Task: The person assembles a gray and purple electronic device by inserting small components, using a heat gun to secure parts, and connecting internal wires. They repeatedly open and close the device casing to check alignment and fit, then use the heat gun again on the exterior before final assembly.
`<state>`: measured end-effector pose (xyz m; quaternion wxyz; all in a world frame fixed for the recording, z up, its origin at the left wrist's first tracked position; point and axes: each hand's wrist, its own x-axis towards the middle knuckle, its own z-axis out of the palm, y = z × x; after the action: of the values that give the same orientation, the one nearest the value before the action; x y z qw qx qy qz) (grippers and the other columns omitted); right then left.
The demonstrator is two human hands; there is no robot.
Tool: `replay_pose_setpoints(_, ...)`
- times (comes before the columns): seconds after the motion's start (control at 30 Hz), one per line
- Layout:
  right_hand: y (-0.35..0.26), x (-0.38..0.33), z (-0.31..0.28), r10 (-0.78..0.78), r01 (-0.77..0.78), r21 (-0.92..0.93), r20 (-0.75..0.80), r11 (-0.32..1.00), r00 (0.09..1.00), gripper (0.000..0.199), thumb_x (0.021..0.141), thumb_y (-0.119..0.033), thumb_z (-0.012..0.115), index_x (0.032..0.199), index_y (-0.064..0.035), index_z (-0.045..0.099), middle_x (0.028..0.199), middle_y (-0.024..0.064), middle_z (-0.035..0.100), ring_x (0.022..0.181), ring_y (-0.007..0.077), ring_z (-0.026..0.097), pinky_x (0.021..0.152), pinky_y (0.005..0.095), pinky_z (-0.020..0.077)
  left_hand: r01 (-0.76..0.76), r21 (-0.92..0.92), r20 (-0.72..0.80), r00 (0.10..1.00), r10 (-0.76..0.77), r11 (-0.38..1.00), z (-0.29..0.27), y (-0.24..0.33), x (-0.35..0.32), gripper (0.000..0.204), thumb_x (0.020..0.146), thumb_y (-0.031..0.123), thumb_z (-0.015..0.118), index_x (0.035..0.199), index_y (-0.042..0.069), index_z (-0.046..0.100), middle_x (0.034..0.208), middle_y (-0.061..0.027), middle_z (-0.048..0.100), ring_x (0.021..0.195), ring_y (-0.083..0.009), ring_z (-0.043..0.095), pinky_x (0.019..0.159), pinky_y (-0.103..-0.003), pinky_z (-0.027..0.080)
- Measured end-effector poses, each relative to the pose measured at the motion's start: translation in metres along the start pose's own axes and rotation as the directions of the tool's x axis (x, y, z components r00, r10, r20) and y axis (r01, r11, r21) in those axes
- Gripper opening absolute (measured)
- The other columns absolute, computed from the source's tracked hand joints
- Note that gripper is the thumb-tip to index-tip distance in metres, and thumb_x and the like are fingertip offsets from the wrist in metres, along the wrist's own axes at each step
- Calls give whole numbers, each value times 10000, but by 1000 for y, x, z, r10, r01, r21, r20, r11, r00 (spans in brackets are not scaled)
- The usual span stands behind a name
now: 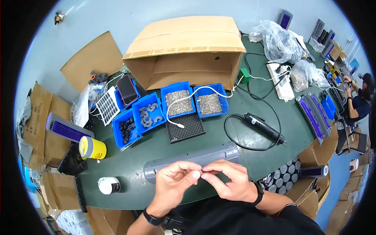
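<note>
My left hand and my right hand meet fingertip to fingertip above the near edge of the bench. Both thumbs and forefingers pinch at a tiny shiny metal piece, too small to name for certain. Under and just beyond the hands lies a long grey plastic housing, partly covered by them. Past it sits a black perforated tray, with two blue bins of small metal pieces behind. A black electric screwdriver rests to the right on its coiled cable.
More blue bins hold grey curved parts and black parts. A white cable drapes over the bins. An open cardboard box, a yellow container, a white jar and a power strip stand around. A co-worker sits far right.
</note>
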<state>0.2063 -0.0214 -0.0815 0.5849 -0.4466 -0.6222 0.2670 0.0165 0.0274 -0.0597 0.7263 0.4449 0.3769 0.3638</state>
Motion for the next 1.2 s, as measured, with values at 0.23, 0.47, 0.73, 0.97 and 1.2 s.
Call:
replay_pose_setpoints(0.23,13,-42,-1,102,-99,-60,57,993,993,163,886,49,790,1026,36,708,938,164,770,787,256,776,703,330,622,-10,15,-93,996,12,1000,11,-45,-21,159,973,-35,749,1131,-52,756,1041,-106,768,901,-137,708,799,-255,586)
replay_pose_setpoints(0.47,20,-74,2,255,-255,-11,-35,967,966,145,899,71,743,1027,50,679,956,126,754,809,176,774,714,290,648,115,-153,-47,991,-123,982,5,-83,-20,158,953,-30,763,1110,-50,756,1003,-113,766,820,-148,682,757,-278,566)
replay_pose_setpoints(0.73,50,-82,-23,451,-497,-124,-276,859,849,88,948,-10,748,1004,22,687,858,84,759,759,125,750,690,279,624,277,-393,66,960,-274,877,-10,-101,-30,113,990,11,728,1094,-35,728,971,-107,729,817,-153,636,759,-289,523)
replay_pose_setpoints(0.97,47,-74,-17,493,-562,-173,-323,809,808,99,953,-40,772,965,26,700,796,73,756,697,103,726,633,263,600,247,-403,44,967,-251,881,-20,-99,-36,103,991,4,724,1091,-19,732,976,-111,731,817,-154,635,758,-289,524)
replay_pose_setpoints(1.2,40,-76,-14,446,-520,-193,-324,832,834,128,933,-36,812,998,34,727,854,92,768,725,125,744,657,271,608,247,-423,52,967,-249,872,-25,-102,-37,117,986,-12,725,1102,-1,722,995,-125,746,842,-162,668,754,-291,537)
